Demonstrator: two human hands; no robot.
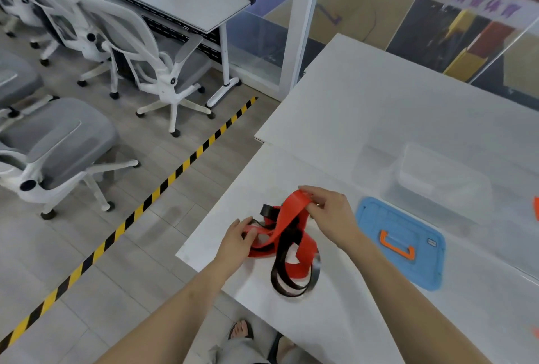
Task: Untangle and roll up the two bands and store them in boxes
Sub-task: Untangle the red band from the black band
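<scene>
Red band (287, 222): flat, wide, bright, unrolled. Tangled with the black band (284, 250) in one loose heap near the front left corner of the white table (335, 325). Upper fold raised above the heap, pinched by the right hand (329, 212); left-side loop gripped by the left hand (236, 241); lower coils resting on the tabletop.

Black band: narrower-looking, glossy, threaded through the red loops, hanging in several long loops toward the near edge, one short end sticking up behind the red.

Clear box (437, 180): open, upright, to the right and farther back.

Blue lid (376, 218): flat on the table just in front of the box, orange handle up.
</scene>
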